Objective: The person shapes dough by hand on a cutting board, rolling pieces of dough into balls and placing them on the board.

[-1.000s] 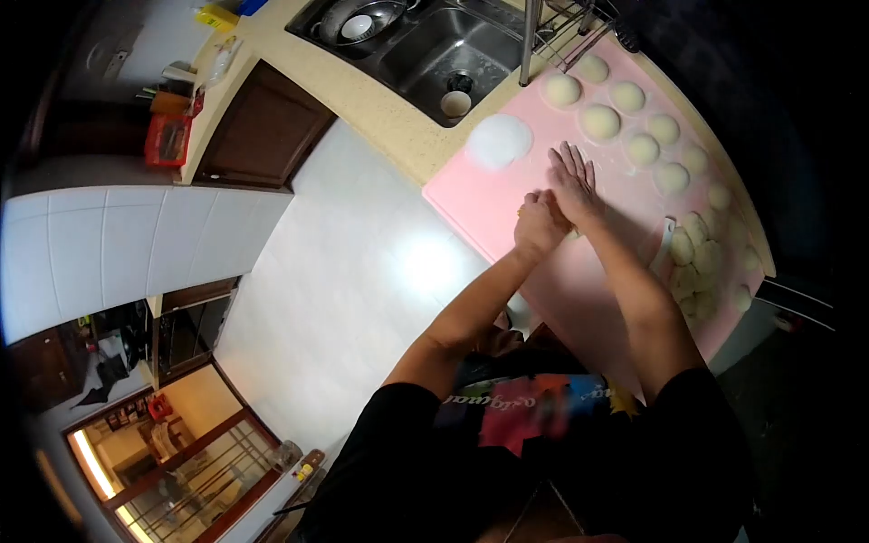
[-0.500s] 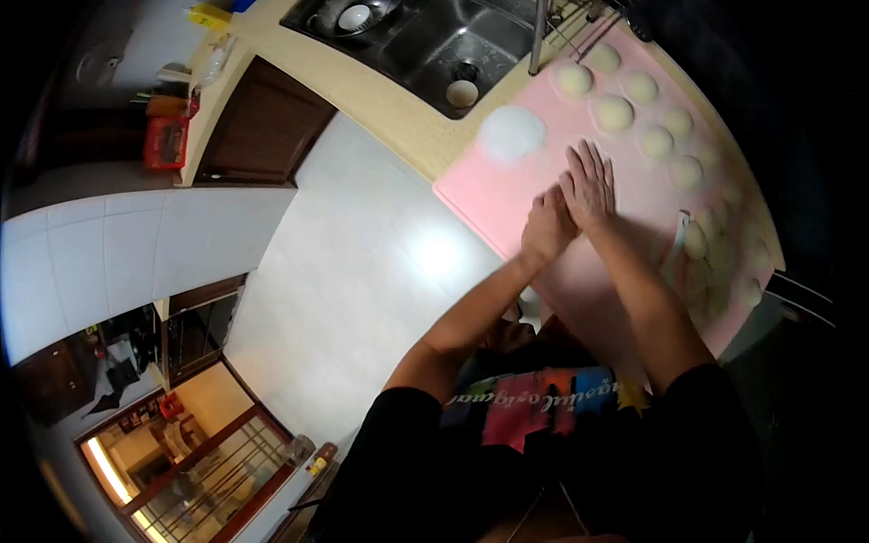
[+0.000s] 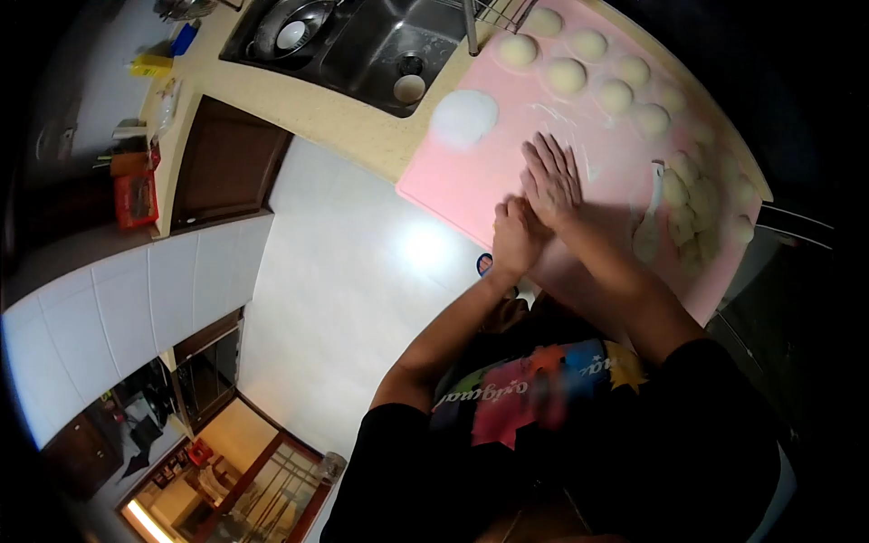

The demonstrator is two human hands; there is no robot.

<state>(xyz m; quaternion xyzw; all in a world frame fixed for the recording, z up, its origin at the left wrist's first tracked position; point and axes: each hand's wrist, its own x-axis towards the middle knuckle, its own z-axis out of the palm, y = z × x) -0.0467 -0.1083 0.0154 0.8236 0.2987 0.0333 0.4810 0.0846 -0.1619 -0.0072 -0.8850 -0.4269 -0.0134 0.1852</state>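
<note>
My right hand (image 3: 550,179) lies flat, palm down, over the pink mat (image 3: 453,185), its fingers stretched forward. Curled fingers form my left hand (image 3: 520,233), which presses against the heel of the right one; anything under or inside it is hidden. Ahead of the hands, several round pale dough balls (image 3: 566,77) sit in loose rows. A mound of white flour (image 3: 464,118) lies on the mat to the left. To the right are a heap of smaller dough pieces (image 3: 692,208) and a pale, long-handled tool (image 3: 650,213) beside it.
A steel sink (image 3: 380,54) holding a metal pan (image 3: 294,32) and a small bowl (image 3: 410,88) is set into the counter (image 3: 335,127) at upper left. A wire rack (image 3: 501,14) stands by the mat's far edge. Pale floor (image 3: 335,271) spreads out left of my body.
The view has turned, so counter, mat and dough balls appear further left. Both hands stay together in nearly the same place on the mat, with only a slight shift.
</note>
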